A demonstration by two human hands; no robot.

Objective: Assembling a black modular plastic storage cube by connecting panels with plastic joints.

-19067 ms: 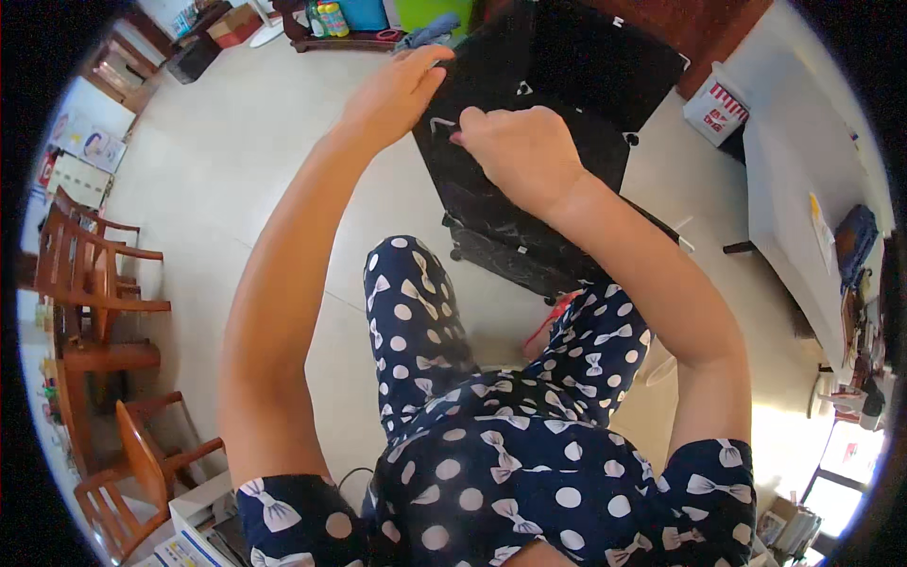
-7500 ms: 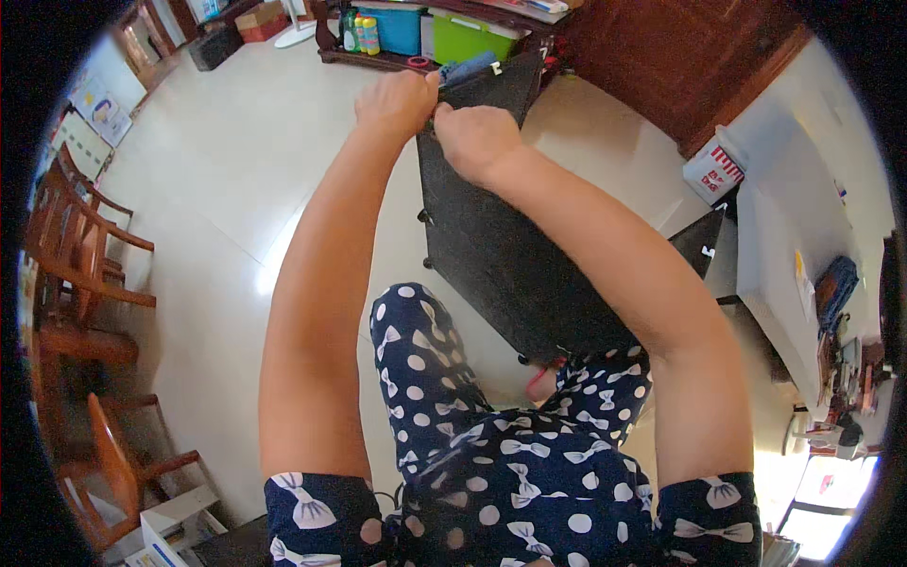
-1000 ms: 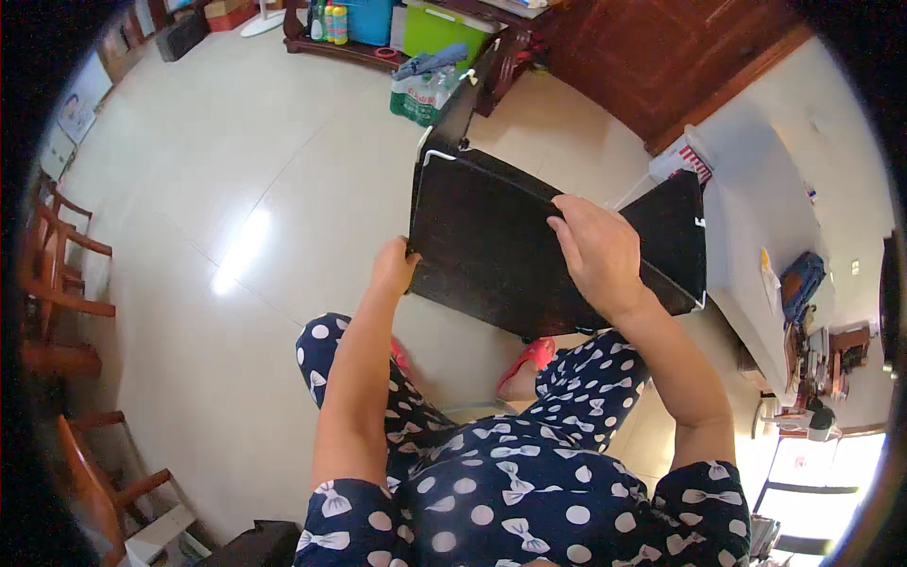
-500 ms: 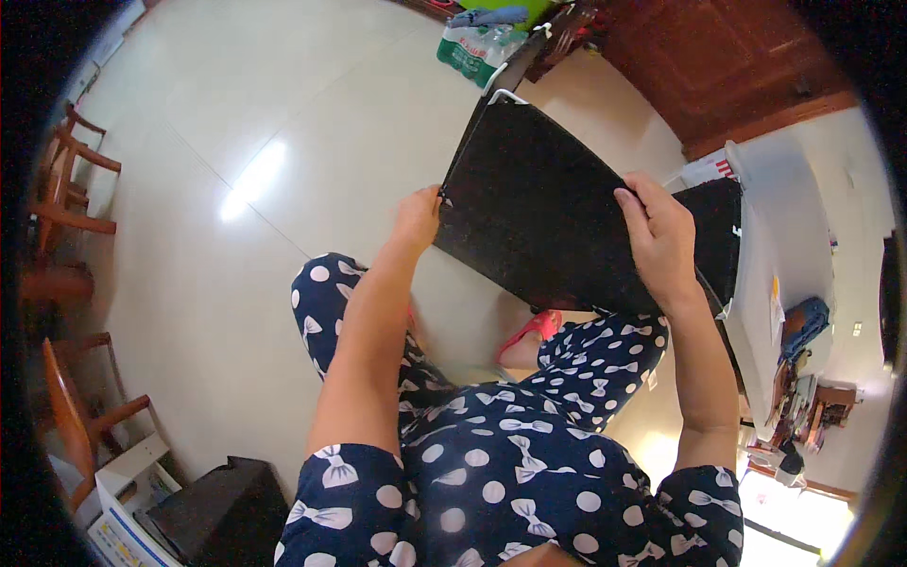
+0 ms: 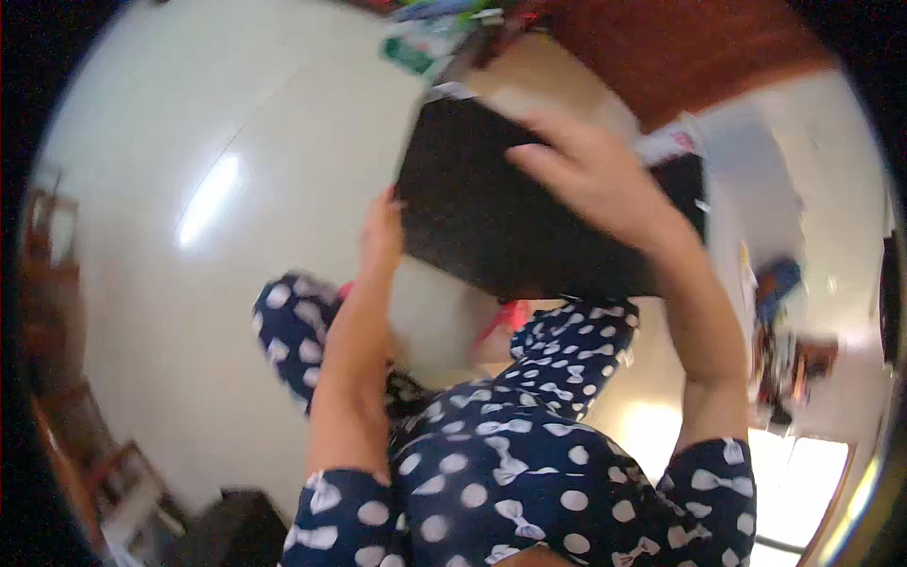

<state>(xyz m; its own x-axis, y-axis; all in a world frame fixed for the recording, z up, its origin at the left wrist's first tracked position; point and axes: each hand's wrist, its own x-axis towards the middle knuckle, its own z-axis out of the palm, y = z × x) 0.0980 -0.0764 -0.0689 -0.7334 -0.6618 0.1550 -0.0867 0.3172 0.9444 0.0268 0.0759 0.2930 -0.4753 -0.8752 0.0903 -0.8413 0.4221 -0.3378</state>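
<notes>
A large black panel point(image 5: 491, 198) with white fittings at its corners is held tilted over my lap; its exact kind is unclear. My left hand point(image 5: 382, 231) grips its left edge, with the fingertips partly hidden. Over the upper right of the panel is my right hand point(image 5: 600, 175), blurred, its fingers stretched out and the thumb apart. Whether that palm touches the surface I cannot tell. A second black part point(image 5: 685, 184) shows beyond my right wrist.
Wooden chairs point(image 5: 57, 246) stand along the left. A black box point(image 5: 227, 529) sits on the floor at lower left. At the top are a green and clear wrapped pack point(image 5: 416, 52) and a brown wooden surface point(image 5: 690, 47). A pale tabletop point(image 5: 756, 170) lies at right.
My right hand has let go of the panel's upper right edge and swung left and up across it, fingers extended. My left hand keeps its hold. The whole view has shifted and blurred.
</notes>
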